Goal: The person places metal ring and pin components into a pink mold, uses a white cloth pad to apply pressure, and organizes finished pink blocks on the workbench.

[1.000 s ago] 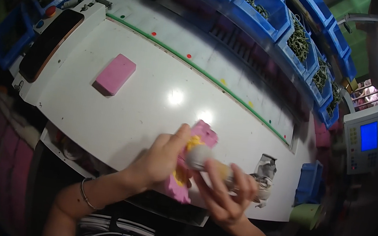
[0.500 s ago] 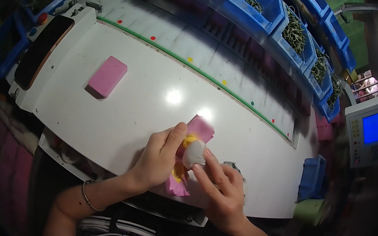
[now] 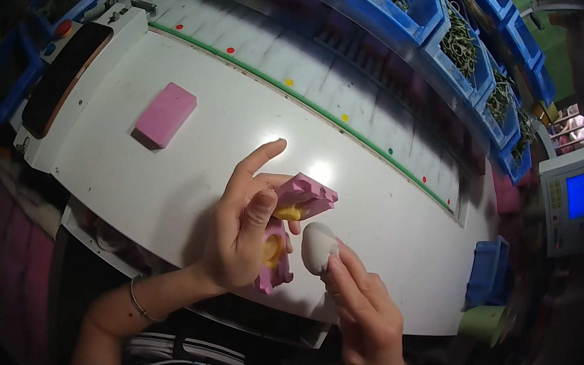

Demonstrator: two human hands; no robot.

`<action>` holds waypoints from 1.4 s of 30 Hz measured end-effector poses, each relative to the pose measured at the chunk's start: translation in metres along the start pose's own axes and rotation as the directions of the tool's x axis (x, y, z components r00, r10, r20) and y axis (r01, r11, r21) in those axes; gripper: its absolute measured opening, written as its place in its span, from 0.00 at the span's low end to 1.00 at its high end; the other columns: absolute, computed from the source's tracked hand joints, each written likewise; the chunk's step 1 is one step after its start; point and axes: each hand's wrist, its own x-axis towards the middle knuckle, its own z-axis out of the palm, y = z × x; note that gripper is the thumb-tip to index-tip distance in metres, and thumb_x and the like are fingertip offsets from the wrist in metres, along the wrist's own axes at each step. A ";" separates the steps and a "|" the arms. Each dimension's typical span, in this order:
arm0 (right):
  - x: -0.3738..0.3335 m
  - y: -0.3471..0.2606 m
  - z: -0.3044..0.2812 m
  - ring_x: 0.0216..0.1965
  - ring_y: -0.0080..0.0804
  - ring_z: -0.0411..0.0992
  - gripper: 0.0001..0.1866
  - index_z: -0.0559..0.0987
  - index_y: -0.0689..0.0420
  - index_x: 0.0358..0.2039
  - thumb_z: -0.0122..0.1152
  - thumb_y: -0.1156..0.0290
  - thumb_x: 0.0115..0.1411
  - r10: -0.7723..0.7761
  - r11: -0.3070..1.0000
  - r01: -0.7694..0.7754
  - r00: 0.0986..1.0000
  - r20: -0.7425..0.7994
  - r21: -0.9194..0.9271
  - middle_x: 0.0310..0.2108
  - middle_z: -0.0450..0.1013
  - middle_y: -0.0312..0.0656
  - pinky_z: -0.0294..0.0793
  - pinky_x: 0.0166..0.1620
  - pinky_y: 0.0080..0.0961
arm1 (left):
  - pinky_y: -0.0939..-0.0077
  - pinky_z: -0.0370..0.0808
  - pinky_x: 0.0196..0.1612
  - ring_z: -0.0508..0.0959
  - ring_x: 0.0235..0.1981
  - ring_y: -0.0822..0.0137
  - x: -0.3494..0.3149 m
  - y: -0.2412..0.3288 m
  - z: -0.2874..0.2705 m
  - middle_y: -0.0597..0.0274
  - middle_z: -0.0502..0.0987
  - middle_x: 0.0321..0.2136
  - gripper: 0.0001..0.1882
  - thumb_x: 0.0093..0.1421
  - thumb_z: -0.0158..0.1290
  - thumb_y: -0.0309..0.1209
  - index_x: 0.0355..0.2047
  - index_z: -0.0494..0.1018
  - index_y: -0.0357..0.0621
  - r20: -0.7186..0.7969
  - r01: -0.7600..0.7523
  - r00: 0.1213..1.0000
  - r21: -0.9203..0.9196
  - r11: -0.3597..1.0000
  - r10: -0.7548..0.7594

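Observation:
My left hand [image 3: 235, 238] grips a pink block-like mould [image 3: 311, 194] that stands parted into two pieces with jagged edges. Yellow lines its inner hollows, and the lower pink piece [image 3: 271, 278] lies below the thumb, partly behind my palm. The index finger of that hand sticks out, away from the mould. Pinched between the fingertips of my right hand [image 3: 371, 313] is a smooth, rounded, grey-white egg-shaped piece [image 3: 316, 247]. It is just to the right of the mould, with a narrow gap between them.
A closed pink block [image 3: 165, 116] sits on the white worktop [image 3: 215, 142], left of my hands. Blue bins [image 3: 457, 45] of thin greenish pieces line the far right. A control panel [image 3: 569, 199] with a lit blue screen and a green container [image 3: 481, 325] stand at the right.
The grey-white piece has come away from the mould, moving right with my right hand. My left hand has turned, its index finger now raised, and the mould's yellow-lined hollows show more.

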 end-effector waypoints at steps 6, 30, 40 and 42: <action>0.006 0.003 0.002 0.35 0.41 0.66 0.44 0.62 0.59 0.58 0.51 0.87 0.32 -0.030 1.000 0.030 0.991 0.134 0.006 0.60 0.56 0.50 0.66 0.42 0.31 | 0.76 0.74 0.39 0.76 0.35 0.67 -0.007 -0.005 0.000 0.48 0.73 0.39 0.33 0.66 0.31 0.48 0.59 0.43 0.33 0.051 0.004 0.999 0.097 0.995 -0.009; 0.013 0.009 0.029 0.32 0.23 0.62 0.12 0.74 0.63 0.39 0.59 0.78 0.53 0.374 0.743 -0.089 0.877 -0.301 0.663 0.36 0.67 0.40 0.64 0.36 0.18 | 0.70 0.73 0.42 0.72 0.44 0.57 -0.023 0.002 0.006 0.49 0.68 0.45 0.31 0.47 0.63 0.36 0.49 0.64 0.38 0.195 -0.417 0.909 0.412 0.810 0.368; 0.020 0.008 0.029 0.42 0.34 0.68 0.22 0.72 0.63 0.44 0.65 0.77 0.46 0.155 0.946 0.059 0.783 -0.603 0.320 0.41 0.68 0.47 0.68 0.41 0.24 | 0.75 0.69 0.49 0.72 0.44 0.69 -0.031 0.012 0.007 0.54 0.72 0.42 0.22 0.66 0.39 0.41 0.49 0.62 0.31 0.119 0.378 0.925 -0.351 0.857 -0.360; 0.018 0.011 0.031 0.39 0.33 0.68 0.20 0.72 0.68 0.42 0.63 0.83 0.45 0.102 0.936 0.084 0.866 -0.490 0.343 0.37 0.69 0.48 0.67 0.42 0.25 | 0.76 0.68 0.49 0.72 0.44 0.70 -0.034 0.016 0.010 0.56 0.71 0.42 0.24 0.66 0.37 0.43 0.49 0.63 0.32 0.184 0.490 0.869 -0.450 0.746 -0.460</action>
